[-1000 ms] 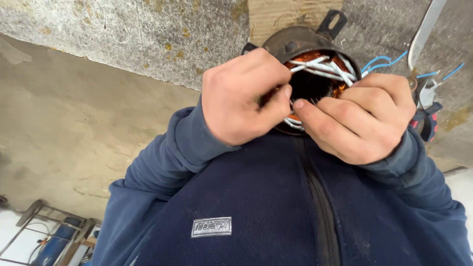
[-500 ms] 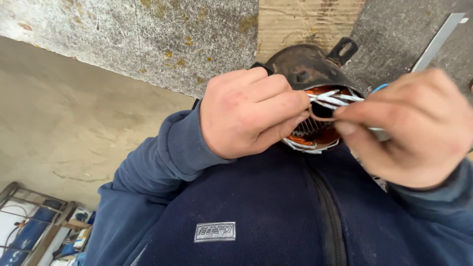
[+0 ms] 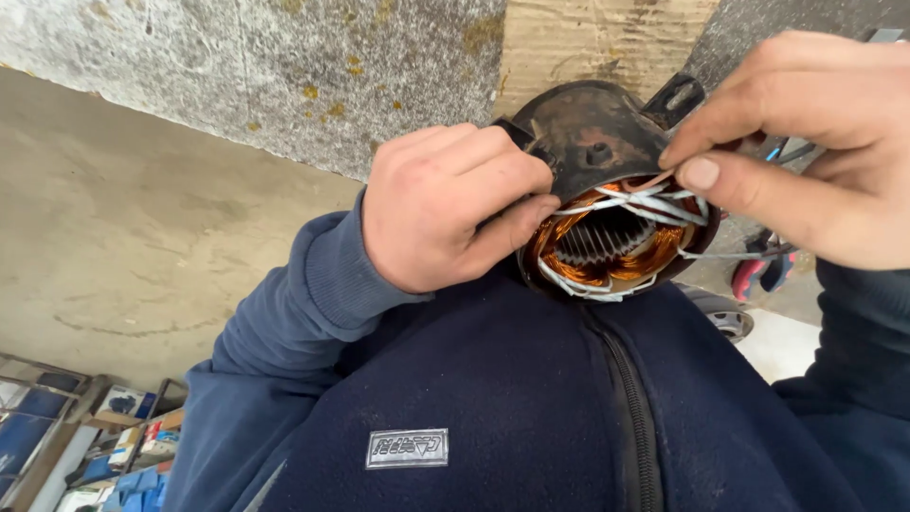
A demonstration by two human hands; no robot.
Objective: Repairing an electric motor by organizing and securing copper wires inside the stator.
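Observation:
A dark, rusty round motor stator housing (image 3: 592,133) rests against my dark blue fleece, open end toward me. Inside it show copper windings (image 3: 569,251) and white sleeved wires (image 3: 654,204) crossing the opening. My left hand (image 3: 445,204) grips the housing's left rim, thumb on the edge of the windings. My right hand (image 3: 815,142) comes in from the upper right, thumb and fingertips pinching the white wires at the top of the opening.
A rough grey concrete surface (image 3: 284,66) and a strip of cardboard (image 3: 597,38) lie behind the housing. A red-and-blue tool handle (image 3: 763,270) sits at the right. Shelving with boxes (image 3: 85,446) shows at the lower left.
The view has drawn closer and the housing has tipped, showing more of its copper windings. My right hand lifted from beside the opening to above it, still on the white wires.

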